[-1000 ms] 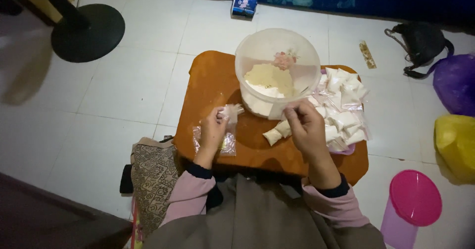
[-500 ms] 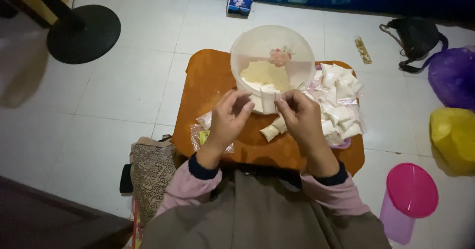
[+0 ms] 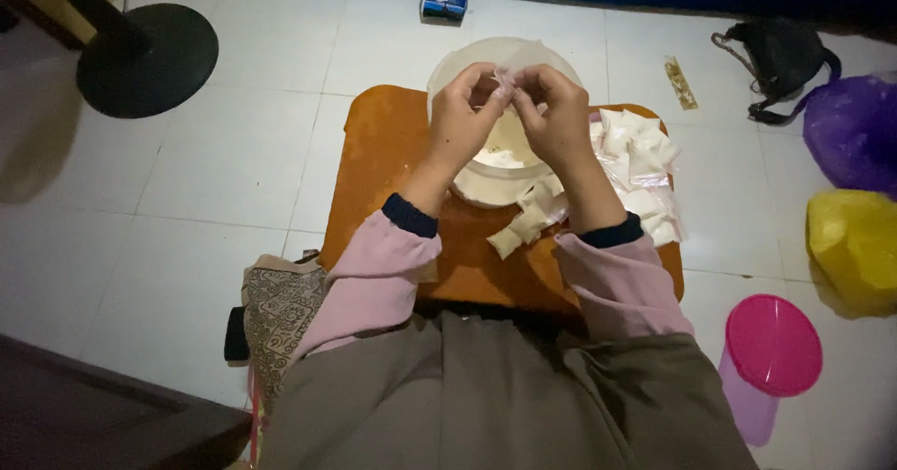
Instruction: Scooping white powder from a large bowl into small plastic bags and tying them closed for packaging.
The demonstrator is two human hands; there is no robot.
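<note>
My left hand [image 3: 462, 120] and my right hand [image 3: 556, 115] meet over a round clear tub [image 3: 467, 185] of white powder, both pinching a small clear plastic bag [image 3: 509, 79] between the fingertips. The tub stands on a low orange table [image 3: 383, 171]. To its right lies a pile of filled white packets [image 3: 640, 157]. A few more packets [image 3: 523, 227] lie just in front of the tub, under my right wrist.
A black round stand base [image 3: 145, 59] sits at the far left on the white tiled floor. A pink-lidded tub [image 3: 771, 348], a yellow bag [image 3: 855, 246], a purple bag [image 3: 855, 129] and a black bag [image 3: 780, 54] lie to the right. A patterned cloth [image 3: 280, 306] lies by my left knee.
Both hands rose from the table's front edge and came together above the tub, with the small bag now held up between them. The camera view moved closer.
</note>
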